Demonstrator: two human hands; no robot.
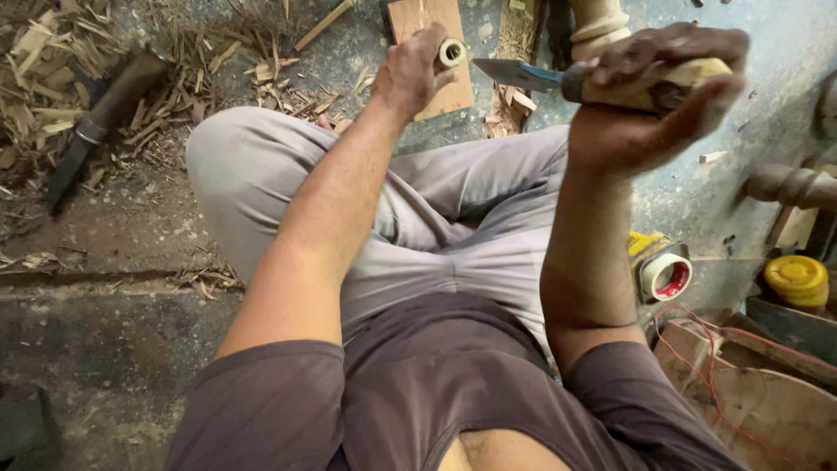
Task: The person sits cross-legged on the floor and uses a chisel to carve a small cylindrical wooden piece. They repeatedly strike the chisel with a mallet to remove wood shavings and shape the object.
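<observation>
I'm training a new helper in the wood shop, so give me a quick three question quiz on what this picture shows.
1. True or false: the right hand grips a knife by its wooden handle, blade pointing toward the left hand.
2. What does the left hand hold? A) a small round wooden piece, B) a roll of tape, C) a yellow lid.
3. Fill in: wood shavings lie on the floor on the person's ____ side.

Key
1. True.
2. A, the small round wooden piece, held above the flat wooden board.
3. Left.
</observation>
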